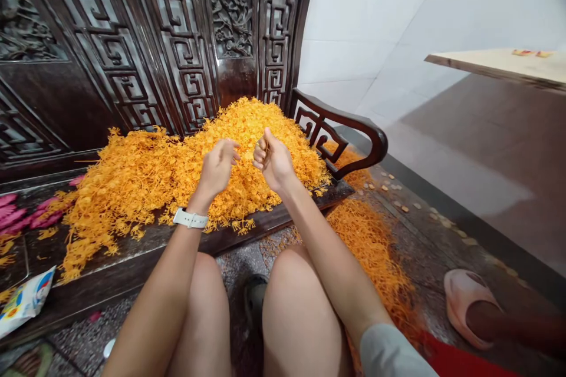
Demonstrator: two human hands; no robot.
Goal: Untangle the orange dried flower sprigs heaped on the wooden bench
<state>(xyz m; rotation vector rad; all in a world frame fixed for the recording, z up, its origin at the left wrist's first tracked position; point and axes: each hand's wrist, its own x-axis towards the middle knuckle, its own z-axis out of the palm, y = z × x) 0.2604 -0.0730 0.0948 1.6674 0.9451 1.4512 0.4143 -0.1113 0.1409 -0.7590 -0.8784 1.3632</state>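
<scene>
A big heap of small yellow-orange plastic flower pieces (pixel 247 118) lies on a dark carved wooden bench (pixel 239 65). Over the front of this heap, my left hand (pixel 217 168) has its fingers loosely bent and apart, with nothing visible in them; a pale watch band circles its wrist. My right hand (pixel 276 162) faces it a short gap away, fingers curled in and thumb pointing up. Something small and darkish may sit in those curled fingers, too small to make out. Both hands are above the pieces, apart from each other.
The bench's curved armrest (pixel 371 135) rises to the right. Orange stem-like strands (pixel 371 247) cover the floor beside my right leg. Pink pieces (pixel 13 215) and a white packet (pixel 29 300) lie at left. Another person's sandalled foot (pixel 473 306) and a board (pixel 499 65) are at right.
</scene>
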